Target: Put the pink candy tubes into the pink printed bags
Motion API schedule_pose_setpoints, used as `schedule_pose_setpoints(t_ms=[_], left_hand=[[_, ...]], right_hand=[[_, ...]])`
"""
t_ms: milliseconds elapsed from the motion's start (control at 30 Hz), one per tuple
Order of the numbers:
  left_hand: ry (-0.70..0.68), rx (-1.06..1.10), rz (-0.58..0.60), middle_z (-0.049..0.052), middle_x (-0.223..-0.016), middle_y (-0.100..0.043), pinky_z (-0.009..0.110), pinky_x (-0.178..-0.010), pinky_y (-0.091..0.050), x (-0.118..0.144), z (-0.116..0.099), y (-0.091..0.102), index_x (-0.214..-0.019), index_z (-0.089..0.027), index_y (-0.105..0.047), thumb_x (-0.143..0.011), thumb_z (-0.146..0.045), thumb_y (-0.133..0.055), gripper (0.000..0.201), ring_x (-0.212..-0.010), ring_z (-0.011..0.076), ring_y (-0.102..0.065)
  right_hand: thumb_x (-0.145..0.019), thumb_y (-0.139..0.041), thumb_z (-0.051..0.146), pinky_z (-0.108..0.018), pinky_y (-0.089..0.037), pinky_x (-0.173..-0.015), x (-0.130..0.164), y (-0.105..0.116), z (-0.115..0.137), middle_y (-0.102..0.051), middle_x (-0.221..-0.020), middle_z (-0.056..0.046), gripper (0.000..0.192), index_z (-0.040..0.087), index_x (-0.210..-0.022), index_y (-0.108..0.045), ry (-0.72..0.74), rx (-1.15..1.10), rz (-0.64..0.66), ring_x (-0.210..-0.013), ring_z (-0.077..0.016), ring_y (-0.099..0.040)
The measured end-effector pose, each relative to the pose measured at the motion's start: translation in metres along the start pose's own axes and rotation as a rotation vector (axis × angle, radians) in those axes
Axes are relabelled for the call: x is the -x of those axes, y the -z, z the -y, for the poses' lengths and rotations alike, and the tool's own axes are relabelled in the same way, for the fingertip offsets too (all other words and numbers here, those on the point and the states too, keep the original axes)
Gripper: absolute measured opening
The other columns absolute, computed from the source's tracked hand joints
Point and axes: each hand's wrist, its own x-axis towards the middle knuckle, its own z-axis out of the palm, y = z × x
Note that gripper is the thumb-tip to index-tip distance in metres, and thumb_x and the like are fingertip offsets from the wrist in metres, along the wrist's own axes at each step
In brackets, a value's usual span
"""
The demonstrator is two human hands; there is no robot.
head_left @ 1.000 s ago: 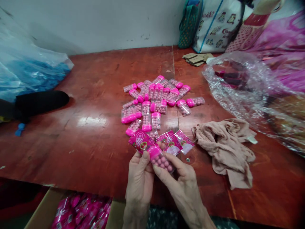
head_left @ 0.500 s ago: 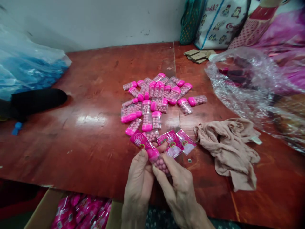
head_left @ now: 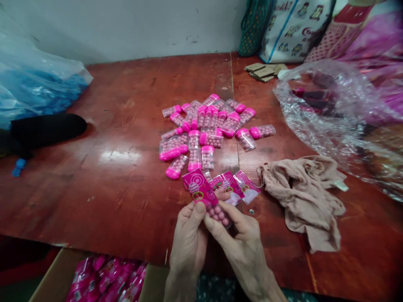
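Between my hands is a small clear container of pink candy balls (head_left: 219, 215), tilted, its capped end under a printed pink sleeve (head_left: 199, 185). My left hand (head_left: 190, 230) is closed, with thumb and fingers pinching the sleeve's lower edge. Around the container's lower part, my right hand (head_left: 241, 235) is closed, thumb and index finger on its sides. Just beyond my fingers lie a few flat pink sleeves (head_left: 246, 187). A loose pile of similar pink-capped candy containers (head_left: 208, 156) spreads across the table behind them.
A crumpled beige cloth (head_left: 302, 193) lies to the right, near a clear plastic bag (head_left: 311, 109). At lower left, an open cardboard box (head_left: 47, 272) holds pink packs. A bag of blue pieces (head_left: 47, 92) and a black object (head_left: 50, 129) sit on the left of the wooden table (head_left: 132, 201).
The sleeve has come down over the pink cap, which showed bare before. Its free end now stands more upright. Both hands have shifted slightly right with the container.
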Motion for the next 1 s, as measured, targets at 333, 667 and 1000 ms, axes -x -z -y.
schedule_pose_setpoints(t_ms=[333,667,1000], left_hand=[[0.005,0.027,-0.235,0.008,-0.072,-0.07,0.02,-0.053,-0.051,0.004,0.003,-0.004,-0.076,-0.011,-0.069,-0.071,-0.031,-0.068,0.021,-0.058,0.0133,-0.063],[0.016,-0.002,-0.161,0.009,-0.079,-0.069,0.011,-0.031,-0.03,0.014,-0.002,-0.008,-0.075,-0.011,-0.068,-0.069,-0.038,-0.07,0.028,-0.039,0.002,-0.043],[0.058,-0.038,-0.144,0.008,-0.069,-0.068,0.02,-0.023,-0.031,0.005,-0.005,0.011,-0.095,-0.012,-0.065,-0.075,-0.043,-0.061,0.037,-0.028,0.006,-0.037]], right_hand=[[-0.067,-0.071,0.015,-0.015,-0.047,-0.051,0.0,-0.005,-0.002,-0.065,-0.068,0.004,0.027,0.02,-0.094,-0.068,-0.241,-0.304,0.148,-0.053,-0.0081,-0.056],[-0.079,-0.063,0.028,-0.017,-0.043,-0.042,-0.002,-0.003,0.002,-0.061,-0.055,0.004,0.013,0.015,-0.078,-0.063,-0.272,-0.42,0.201,-0.042,-0.0082,-0.054],[-0.087,-0.05,0.043,-0.018,-0.041,-0.041,0.005,-0.008,-0.004,-0.057,-0.055,0.002,0.031,0.015,-0.076,-0.054,-0.319,-0.297,0.288,-0.041,-0.0084,-0.053]])
